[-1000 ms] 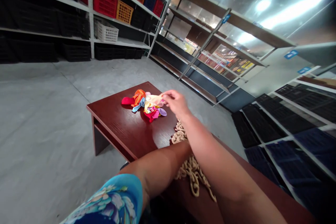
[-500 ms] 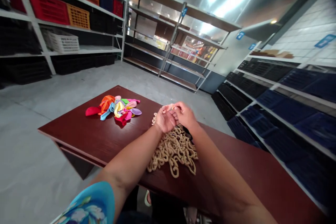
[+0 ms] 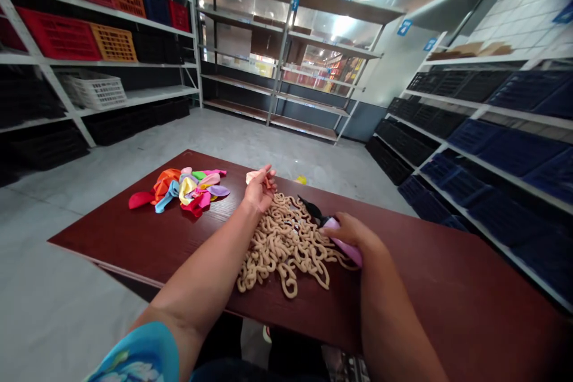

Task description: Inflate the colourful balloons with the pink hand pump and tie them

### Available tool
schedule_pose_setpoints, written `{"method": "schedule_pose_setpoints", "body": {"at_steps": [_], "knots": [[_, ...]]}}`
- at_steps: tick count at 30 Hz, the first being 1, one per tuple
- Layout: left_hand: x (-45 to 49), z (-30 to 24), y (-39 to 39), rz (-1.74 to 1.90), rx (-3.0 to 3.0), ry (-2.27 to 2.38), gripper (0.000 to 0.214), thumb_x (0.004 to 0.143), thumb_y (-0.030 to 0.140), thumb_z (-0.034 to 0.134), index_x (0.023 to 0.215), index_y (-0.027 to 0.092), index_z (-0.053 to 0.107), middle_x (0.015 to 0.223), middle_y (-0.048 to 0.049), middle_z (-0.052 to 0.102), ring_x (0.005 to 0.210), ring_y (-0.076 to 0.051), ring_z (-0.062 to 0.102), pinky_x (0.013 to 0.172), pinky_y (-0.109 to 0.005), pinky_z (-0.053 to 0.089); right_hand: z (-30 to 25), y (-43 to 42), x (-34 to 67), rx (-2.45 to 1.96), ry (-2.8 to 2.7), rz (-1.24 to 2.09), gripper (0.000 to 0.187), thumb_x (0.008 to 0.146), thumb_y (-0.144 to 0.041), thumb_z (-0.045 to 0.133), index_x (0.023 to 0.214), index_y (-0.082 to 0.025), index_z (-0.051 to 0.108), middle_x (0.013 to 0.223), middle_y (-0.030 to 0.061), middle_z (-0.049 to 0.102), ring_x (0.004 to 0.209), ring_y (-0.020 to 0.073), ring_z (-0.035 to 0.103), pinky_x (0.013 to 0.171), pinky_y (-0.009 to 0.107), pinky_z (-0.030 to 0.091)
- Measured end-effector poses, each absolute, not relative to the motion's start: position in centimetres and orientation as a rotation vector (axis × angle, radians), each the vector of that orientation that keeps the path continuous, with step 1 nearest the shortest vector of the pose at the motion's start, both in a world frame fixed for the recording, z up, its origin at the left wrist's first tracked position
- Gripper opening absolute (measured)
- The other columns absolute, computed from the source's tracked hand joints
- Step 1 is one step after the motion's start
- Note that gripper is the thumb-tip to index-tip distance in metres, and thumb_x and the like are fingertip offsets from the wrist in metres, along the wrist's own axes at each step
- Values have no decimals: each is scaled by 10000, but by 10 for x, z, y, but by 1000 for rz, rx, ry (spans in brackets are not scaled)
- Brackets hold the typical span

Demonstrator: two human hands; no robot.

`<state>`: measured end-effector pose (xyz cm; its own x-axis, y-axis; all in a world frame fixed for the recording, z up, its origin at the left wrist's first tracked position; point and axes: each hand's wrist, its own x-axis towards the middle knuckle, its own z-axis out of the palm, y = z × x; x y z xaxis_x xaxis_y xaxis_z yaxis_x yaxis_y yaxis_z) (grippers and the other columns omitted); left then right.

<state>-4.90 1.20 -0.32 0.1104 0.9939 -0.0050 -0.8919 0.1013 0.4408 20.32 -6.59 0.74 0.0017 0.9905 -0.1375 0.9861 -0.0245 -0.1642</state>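
My left hand (image 3: pixel 259 190) is closed on a pale peach balloon (image 3: pixel 251 176), held just above the far edge of a heap of beige chain links (image 3: pixel 286 245) on the dark red table (image 3: pixel 134 233). On the right side of that heap, my right hand (image 3: pixel 353 236) is wrapped round a pink balloon pump (image 3: pixel 347 246) whose black nozzle (image 3: pixel 311 209) points away from me. A pile of limp coloured balloons (image 3: pixel 183 188) lies on the table to the left of my left hand.
Metal shelving with red, orange, white and black crates (image 3: pixel 89 42) stands at the left. Empty shelves (image 3: pixel 286 71) line the back. Blue and black bins (image 3: pixel 492 149) fill the racks on the right. A small yellow object (image 3: pixel 301 179) lies on the grey floor beyond the table.
My right hand picked a balloon from the coloured pile and passed it to my left hand. It then dropped to the right and closed on the pink pump. The view turned left.
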Motion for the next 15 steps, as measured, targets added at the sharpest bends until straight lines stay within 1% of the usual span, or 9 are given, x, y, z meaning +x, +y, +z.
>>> {"method": "schedule_pose_setpoints", "body": {"at_steps": [1, 3, 5, 7, 9, 11, 15], "knots": [[-53, -2, 13, 1436, 360, 325, 156, 757, 195, 527, 898, 142, 569, 726, -34, 610, 493, -64, 484, 472, -195, 381, 8, -67, 212, -2218, -2154, 464, 537, 622, -529, 630, 1038, -191, 587, 1011, 82, 621, 869, 222, 574, 732, 321, 420], [-59, -3, 16, 1442, 312, 340, 170, 764, 192, 470, 897, 137, 560, 780, -56, 623, 550, -95, 533, 501, -224, 411, 10, -69, 221, -2221, -2124, 605, 556, 562, -485, 693, 1021, -189, 594, 1001, 78, 626, 843, 218, 579, 701, 307, 418], [-63, -6, 21, 1479, 292, 401, 190, 741, 121, 450, 903, 141, 548, 848, -64, 635, 628, -116, 575, 550, -242, 440, 14, -70, 219, -2213, -2137, 646, 522, 539, -426, 722, 987, -189, 601, 975, 72, 632, 828, 216, 578, 677, 294, 411], [-65, -10, 25, 1527, 316, 467, 248, 701, 34, 467, 908, 150, 536, 914, -59, 638, 707, -123, 599, 609, -246, 459, 16, -70, 208, -2172, -2160, 537, 466, 565, -398, 706, 967, -189, 595, 956, 69, 630, 827, 214, 571, 672, 286, 399], [-65, -15, 29, 1549, 339, 492, 291, 682, -17, 484, 910, 159, 524, 972, -53, 633, 776, -127, 608, 667, -255, 469, 18, -71, 192, -2067, -2154, 321, 448, 626, -412, 657, 1005, -190, 567, 997, 78, 607, 870, 217, 555, 694, 285, 387], [-64, -18, 31, 1550, 330, 491, 285, 690, -29, 492, 899, 164, 515, 1021, -53, 624, 831, -131, 609, 708, -263, 473, 18, -72, 175, -1925, -2154, 156, 454, 686, -432, 599, 1067, -197, 526, 1063, 84, 569, 926, 218, 532, 719, 283, 376], [-62, -20, 32, 1567, 301, 494, 232, 708, -29, 499, 850, 154, 505, 1064, -67, 609, 906, -148, 606, 739, -269, 475, 17, -77, 153, -1799, -2239, 51, 447, 736, -440, 547, 1127, -234, 482, 1064, 62, 542, 924, 209, 518, 697, 277, 362]]}}
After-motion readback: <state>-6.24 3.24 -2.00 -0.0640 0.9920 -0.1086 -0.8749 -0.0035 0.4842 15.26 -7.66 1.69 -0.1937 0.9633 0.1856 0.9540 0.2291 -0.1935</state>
